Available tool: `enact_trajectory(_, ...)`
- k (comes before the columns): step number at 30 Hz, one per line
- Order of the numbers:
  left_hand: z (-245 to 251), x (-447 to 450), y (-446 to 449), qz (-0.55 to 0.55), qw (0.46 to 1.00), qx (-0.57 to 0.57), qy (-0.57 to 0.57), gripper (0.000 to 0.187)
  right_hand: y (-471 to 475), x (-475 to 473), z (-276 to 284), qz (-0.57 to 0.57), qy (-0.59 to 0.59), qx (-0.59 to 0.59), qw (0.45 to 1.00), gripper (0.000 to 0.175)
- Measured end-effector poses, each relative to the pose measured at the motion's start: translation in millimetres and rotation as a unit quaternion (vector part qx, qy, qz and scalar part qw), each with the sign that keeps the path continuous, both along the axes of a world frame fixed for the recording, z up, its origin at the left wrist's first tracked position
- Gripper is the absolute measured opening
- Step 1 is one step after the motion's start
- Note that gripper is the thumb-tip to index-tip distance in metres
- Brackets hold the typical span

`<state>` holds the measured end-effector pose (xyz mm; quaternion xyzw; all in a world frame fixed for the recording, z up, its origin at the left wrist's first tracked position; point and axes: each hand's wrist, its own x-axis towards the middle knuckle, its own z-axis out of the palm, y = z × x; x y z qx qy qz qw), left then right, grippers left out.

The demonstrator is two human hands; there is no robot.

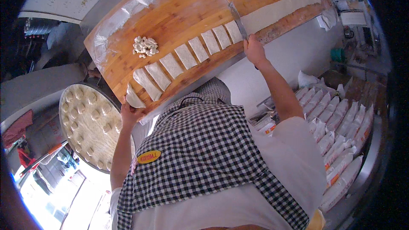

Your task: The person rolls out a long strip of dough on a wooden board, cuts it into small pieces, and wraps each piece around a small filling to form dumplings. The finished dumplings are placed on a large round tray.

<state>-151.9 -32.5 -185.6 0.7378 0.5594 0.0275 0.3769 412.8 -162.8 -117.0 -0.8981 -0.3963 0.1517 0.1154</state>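
Observation:
My right hand [254,50] is closed round the handle of a broad-bladed knife [238,20]. Its blade lies at the near end of a long flat dough strip [281,9], beside a row of cut dough pieces [186,56] on the wooden work board [182,12]. At the row's left end, my left hand [131,112] touches the lower end of a dough piece [134,97], whose edge looks lifted or folded; the fingers are partly hidden, so a grip cannot be told. A heap of small dough lumps [145,46] sits above the row.
A large round tray [96,147] with many shaped dough pieces stands left of the board, beside my left forearm. Flour [110,35] covers the board's far left edge. Stacked white sacks [338,153] lie at the lower right. A green container [337,55] is at the right.

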Motion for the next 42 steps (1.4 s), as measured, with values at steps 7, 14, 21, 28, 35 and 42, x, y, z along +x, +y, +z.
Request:
enact_trajectory(7, -9, -10, 5, -0.032, 0.999, -0.012, -0.01, 0.08, 3, 55, 19, 0.015, -0.004, 0.127, 0.992, 0.031)
enact_trajectory(14, -14, -16, 4, -0.027, 0.999, 0.001, -0.031, 0.082, -7, 65, -13, 0.069, -0.046, 0.031, 0.996, 0.029)
enact_trajectory(21, 10, -1, 9, -0.074, 0.996, 0.014, 0.054, 0.071, -17, 117, 27, 0.015, -0.029, 0.266, 0.963, 0.029)
enact_trajectory(28, 28, 10, 12, -0.029, 0.983, -0.064, -0.169, 0.07, -29, 137, -53, 0.07, -0.043, -0.005, 0.997, 0.035)
enact_trajectory(35, 16, -4, -21, 0.047, 0.979, 0.153, 0.125, 0.091, -9, 95, -18, 0.005, -0.016, 0.111, 0.994, 0.037)
enact_trajectory(42, 26, 77, -75, 0.334, 0.937, -0.059, -0.086, 0.049, 56, -37, 6, 0.141, 0.087, 0.162, 0.973, 0.033)
